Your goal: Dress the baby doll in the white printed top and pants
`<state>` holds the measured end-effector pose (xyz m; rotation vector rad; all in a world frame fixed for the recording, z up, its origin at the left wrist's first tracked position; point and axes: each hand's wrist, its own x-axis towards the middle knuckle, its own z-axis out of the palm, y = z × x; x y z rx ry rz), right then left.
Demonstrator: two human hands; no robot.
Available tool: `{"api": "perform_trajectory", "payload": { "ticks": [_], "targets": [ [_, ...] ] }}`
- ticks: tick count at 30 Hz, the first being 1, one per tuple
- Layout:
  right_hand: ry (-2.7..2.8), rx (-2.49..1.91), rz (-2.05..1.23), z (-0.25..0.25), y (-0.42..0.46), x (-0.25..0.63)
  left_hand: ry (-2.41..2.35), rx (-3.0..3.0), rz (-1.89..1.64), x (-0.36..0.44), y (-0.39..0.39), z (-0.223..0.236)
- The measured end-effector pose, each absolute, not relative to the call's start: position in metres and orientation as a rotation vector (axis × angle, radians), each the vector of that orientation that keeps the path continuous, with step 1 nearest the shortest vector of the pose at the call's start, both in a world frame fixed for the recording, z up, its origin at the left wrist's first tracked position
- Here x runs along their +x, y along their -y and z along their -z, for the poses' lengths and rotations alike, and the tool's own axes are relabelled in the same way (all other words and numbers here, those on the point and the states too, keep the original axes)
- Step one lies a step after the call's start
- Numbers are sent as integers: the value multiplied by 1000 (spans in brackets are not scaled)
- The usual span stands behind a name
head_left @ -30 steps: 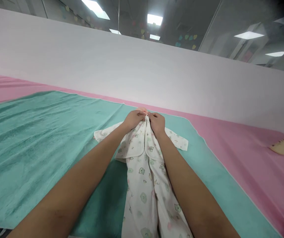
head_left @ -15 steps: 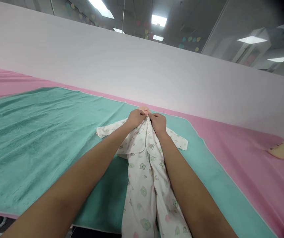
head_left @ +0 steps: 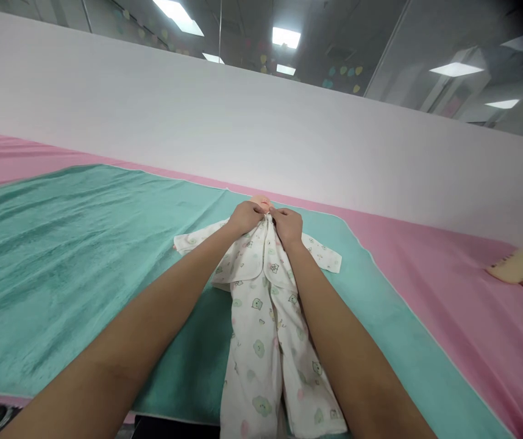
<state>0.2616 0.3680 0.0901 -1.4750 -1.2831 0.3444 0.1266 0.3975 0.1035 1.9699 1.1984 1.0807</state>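
A doll lies on its back, its head [head_left: 260, 200] at the far end and mostly hidden by my hands. It wears a white printed baby jacket [head_left: 249, 263] and matching trousers [head_left: 256, 347] whose legs stretch toward me. My left hand [head_left: 247, 217] pinches the jacket's neckline from the left. Close against it, my right hand [head_left: 288, 224] pinches the other side of the neckline. The jacket's front edges meet at the top and part slightly lower down. Both sleeves spread out sideways. Whatever fastener is between the fingertips is too small to make out.
A teal blanket [head_left: 83, 262] lies under the doll, over a pink cover [head_left: 426, 274]. Behind stands a white wall [head_left: 243, 128] with glass panes above it. At the right edge is a tan doll foot [head_left: 520, 266], with part of something skin-toned beside it.
The whole view has shifted slightly. Both hands keep pinching the neckline in the same place, and the jacket looks nearly unchanged.
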Motion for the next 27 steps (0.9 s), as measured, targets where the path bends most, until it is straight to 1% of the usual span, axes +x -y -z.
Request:
{"api": "perform_trajectory", "payload": {
  "ticks": [5, 11, 17, 27],
  "targets": [
    [1295, -1412, -376, -88, -368, 263, -1103, 1704, -1119, 125, -395, -103],
    [1292, -1348, -436, -84, -371, 265, -1068, 1652, -1120, 126, -398, -101],
    [1303, -1273, -517, -82, -373, 266, -1075, 1620, -1195, 127, -399, -97],
    [1411, -1115, -641, -76, -373, 277, -1024, 1517, -1162, 123, -397, -99]
  ]
}}
